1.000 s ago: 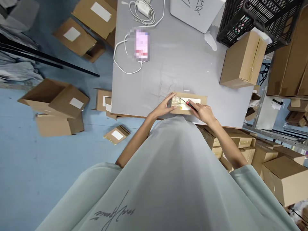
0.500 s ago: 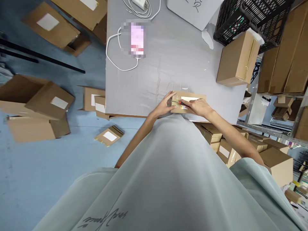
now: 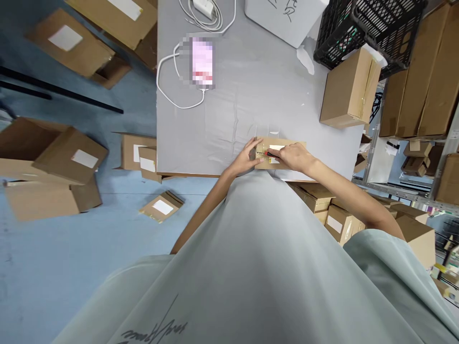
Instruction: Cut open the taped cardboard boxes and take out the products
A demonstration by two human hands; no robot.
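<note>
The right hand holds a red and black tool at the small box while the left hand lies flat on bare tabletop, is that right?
The left hand is wrong: the head view shows it holding one end of the small box. The right hand does hold the red and black tool there.

I have a grey table (image 3: 215, 134) in view, a small taped box (image 3: 266, 145) lying by its near edge. Toward the left I see a blurred, lit phone (image 3: 202, 62) on a white cable (image 3: 188, 108), with a white adapter (image 3: 204, 7) beyond. A white bin (image 3: 265, 16) stands at the far side, a pale scrap (image 3: 306, 59) just beside it; rightward sits a larger carton (image 3: 342, 88).
</note>
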